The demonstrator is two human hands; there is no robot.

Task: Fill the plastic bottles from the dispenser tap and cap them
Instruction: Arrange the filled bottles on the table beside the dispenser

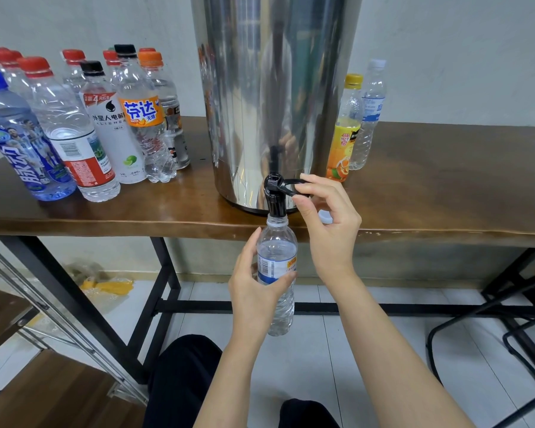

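Observation:
A tall steel dispenser (260,97) stands on the brown table (430,193), its black tap (275,196) jutting over the front edge. My left hand (254,285) grips a clear, uncapped bottle (278,242) with a blue-and-white label, its mouth right under the spout. Water fills it almost to the neck. My right hand (325,217) pinches the tap's black lever (291,184) between thumb and forefinger. A white cap (325,216) lies on the table just behind that hand.
Several capped bottles (84,125) crowd the table's left side. A yellow-capped orange drink bottle (343,131) and a clear bottle (368,115) stand right of the dispenser. Black table legs (164,291), a stool frame (488,335) and my knees (183,381) are below.

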